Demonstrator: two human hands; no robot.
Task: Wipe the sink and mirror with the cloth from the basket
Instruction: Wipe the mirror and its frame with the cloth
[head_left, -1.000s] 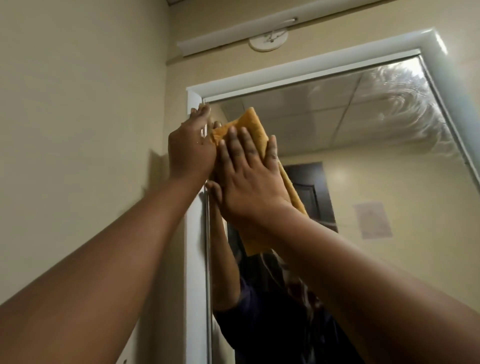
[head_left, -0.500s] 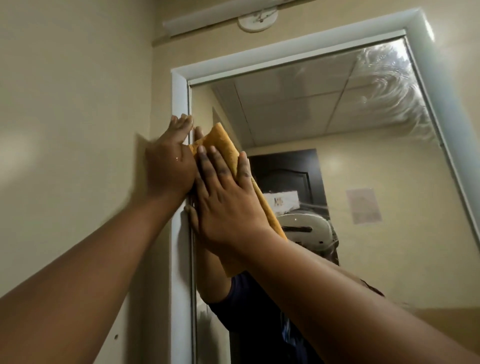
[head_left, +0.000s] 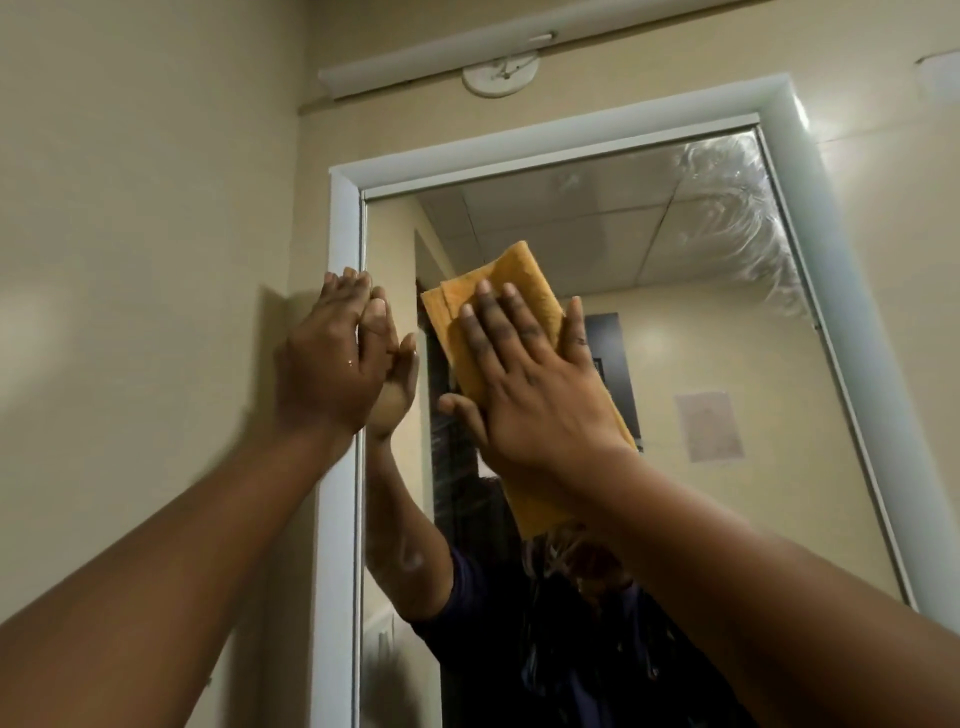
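Left hand (head_left: 332, 364): laid flat and open, nothing held, on the mirror's left frame edge.
Cloth (head_left: 519, 291): folded orange terry, long axis upright, leaning left.
Right hand (head_left: 535, 384): spread flat, cloth pressed against glass.
Mirror (head_left: 727, 332): smeared toward top right corner.

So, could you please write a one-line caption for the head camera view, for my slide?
Right hand presses an orange cloth flat against the mirror; left hand rests on its white frame.
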